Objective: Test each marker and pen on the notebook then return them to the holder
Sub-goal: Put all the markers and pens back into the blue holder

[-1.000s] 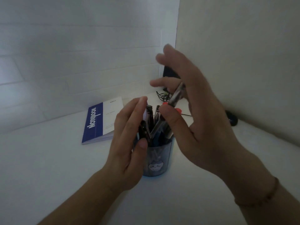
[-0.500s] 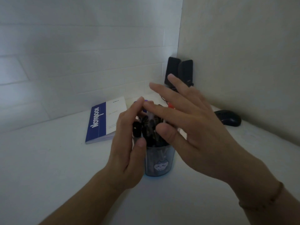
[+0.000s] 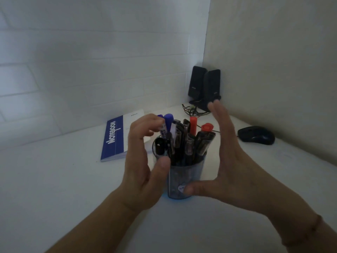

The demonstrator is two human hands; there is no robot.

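Right hand (image 3: 235,161) withdrawn beside holder (image 3: 184,179), grip apart; left hand (image 3: 144,161) unchanged, grip apart.

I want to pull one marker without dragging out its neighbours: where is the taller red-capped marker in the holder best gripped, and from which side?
Pinch the red-capped marker by its cap, coming straight down from above. It stands nearly upright, and only the cap rises free of the crowded pens; the holder walls in the lower barrel. The right hand looks nearest.
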